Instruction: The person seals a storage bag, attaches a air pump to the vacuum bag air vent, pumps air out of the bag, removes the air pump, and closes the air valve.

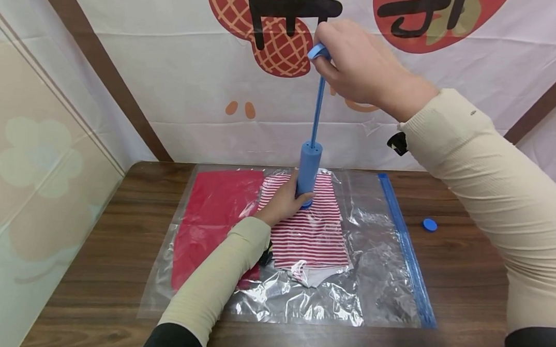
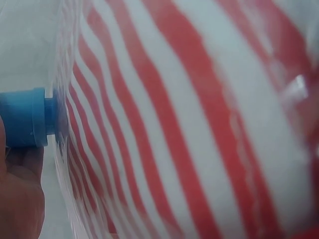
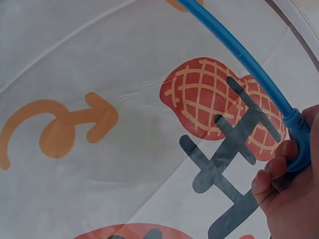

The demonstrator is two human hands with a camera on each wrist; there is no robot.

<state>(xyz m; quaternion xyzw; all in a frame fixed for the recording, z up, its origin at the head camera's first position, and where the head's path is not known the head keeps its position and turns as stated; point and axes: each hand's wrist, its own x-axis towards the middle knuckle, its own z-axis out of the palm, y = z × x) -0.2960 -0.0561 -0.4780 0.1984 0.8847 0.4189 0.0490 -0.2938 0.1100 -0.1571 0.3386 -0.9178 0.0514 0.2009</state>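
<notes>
A blue hand pump (image 1: 309, 167) stands nearly upright on a clear plastic storage bag (image 1: 372, 252). My left hand (image 1: 283, 200) grips the pump's barrel low down, where its base meets the bag; the left wrist view shows the barrel (image 2: 22, 118) against the plastic. High above, my right hand (image 1: 354, 61) holds the pump's handle (image 1: 318, 51), with the rod (image 1: 318, 109) drawn far out. In the right wrist view, fingers curl round the handle (image 3: 300, 144). Inside the bag lie a red cloth (image 1: 214, 217) and a red-and-white striped cloth (image 1: 309, 239).
A small round blue cap (image 1: 430, 225) lies on the wooden table (image 1: 468, 268) right of the bag. The bag's blue zip edge (image 1: 407, 250) runs along its right side. A printed fabric wall (image 1: 185, 84) rises directly behind the table.
</notes>
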